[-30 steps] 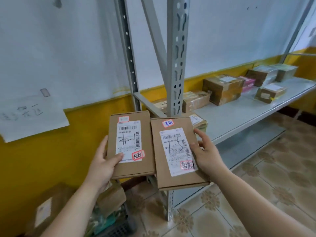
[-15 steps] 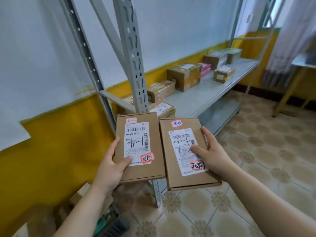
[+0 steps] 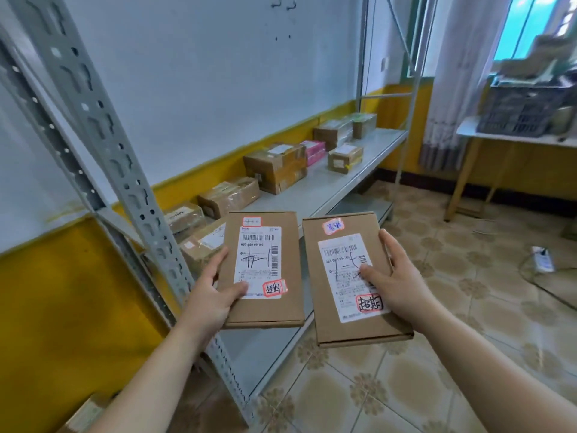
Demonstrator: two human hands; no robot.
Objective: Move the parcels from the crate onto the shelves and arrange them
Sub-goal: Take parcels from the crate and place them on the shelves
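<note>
Left hand (image 3: 212, 295) grasps left parcel (image 3: 265, 310) at lower left edge, thumb on label. Right hand (image 3: 398, 289) grasps right parcel (image 3: 335, 276) at right edge, thumb on label. Both are flat brown cartons, labels up, held side by side in air, narrow gap between, in front of shelf (image 3: 315, 189). Row of taped cartons (image 3: 276, 165) stands on shelf along wall. Dark crate (image 3: 524, 110) sits on bench (image 3: 515, 140) by window, far right.

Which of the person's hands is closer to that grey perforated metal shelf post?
Left. The left hand, holding a flat brown cardboard parcel, sits just right of the grey perforated metal post; the right hand, gripping a second such parcel, is farther right.
</note>
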